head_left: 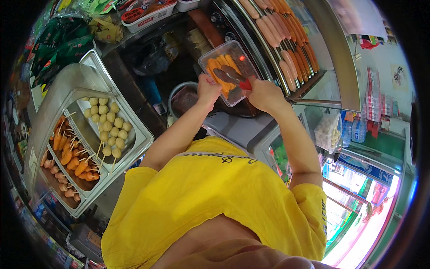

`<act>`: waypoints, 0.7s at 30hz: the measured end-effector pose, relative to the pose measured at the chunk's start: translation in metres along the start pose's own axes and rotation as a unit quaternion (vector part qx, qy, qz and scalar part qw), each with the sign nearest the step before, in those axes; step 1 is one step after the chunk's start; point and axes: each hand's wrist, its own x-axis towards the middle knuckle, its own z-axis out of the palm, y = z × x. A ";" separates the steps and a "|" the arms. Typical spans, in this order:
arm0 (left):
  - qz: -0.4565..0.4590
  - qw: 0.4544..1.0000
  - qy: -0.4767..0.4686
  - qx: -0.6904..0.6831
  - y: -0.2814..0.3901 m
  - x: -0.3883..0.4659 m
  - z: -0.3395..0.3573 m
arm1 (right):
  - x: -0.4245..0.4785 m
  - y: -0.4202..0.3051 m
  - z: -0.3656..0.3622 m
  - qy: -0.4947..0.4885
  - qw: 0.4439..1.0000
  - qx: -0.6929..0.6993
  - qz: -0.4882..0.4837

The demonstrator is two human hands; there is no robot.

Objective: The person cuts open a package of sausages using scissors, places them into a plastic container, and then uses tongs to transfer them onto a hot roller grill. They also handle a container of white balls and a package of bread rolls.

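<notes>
My left hand (pixel 209 89) grips the near left edge of a clear plastic container (pixel 239 97), which is tilted and holds several orange sausages (pixel 218 65). In my right hand (pixel 263 94) is a pair of tongs (pixel 231 74) with a red grip. The tongs' dark tips lie over the sausages inside the container; whether they pinch one I cannot tell. Just beyond my right hand stands a roller grill (pixel 276 62) with rows of pale and orange sausages (pixel 268 32) on its metal rods.
To the left, a metal food warmer (pixel 141 148) under a clear curved cover (pixel 53 101) holds skewered balls (pixel 106 126) and sausages. Green packets (pixel 62 47) and a white tub (pixel 147 20) lie at the back left. A round pot (pixel 173 95) stands left of my left hand.
</notes>
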 end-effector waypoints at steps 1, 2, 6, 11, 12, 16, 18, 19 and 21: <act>-0.001 1.000 0.001 -0.004 0.001 0.000 -0.001 | -0.003 -0.001 -0.002 -0.001 1.000 -0.002 -0.002; -0.002 1.000 0.001 -0.008 0.002 -0.001 -0.002 | 0.000 -0.001 0.001 -0.008 1.000 -0.013 -0.019; -0.002 1.000 -0.012 -0.025 0.003 0.001 0.004 | 0.014 0.005 0.032 0.022 0.999 -0.015 -0.040; -0.010 0.999 -0.017 -0.037 0.001 0.004 0.003 | -0.008 0.019 0.033 0.089 0.995 0.046 -0.020; -0.006 0.999 -0.015 -0.040 0.001 0.003 0.004 | -0.018 0.025 0.029 0.121 0.991 0.059 -0.010; -0.005 1.000 -0.008 -0.029 0.003 0.000 0.004 | -0.046 0.056 -0.004 0.271 0.957 0.076 0.066; 0.004 0.998 -0.007 -0.060 0.002 0.002 0.002 | -0.035 0.063 -0.039 0.274 0.945 -0.010 0.178; 0.008 0.997 -0.011 -0.074 0.000 0.003 0.001 | -0.020 0.082 -0.045 0.278 0.938 -0.049 0.201; 0.015 0.997 -0.019 -0.074 -0.002 0.002 0.004 | 0.006 0.123 -0.051 0.265 0.929 -0.109 0.236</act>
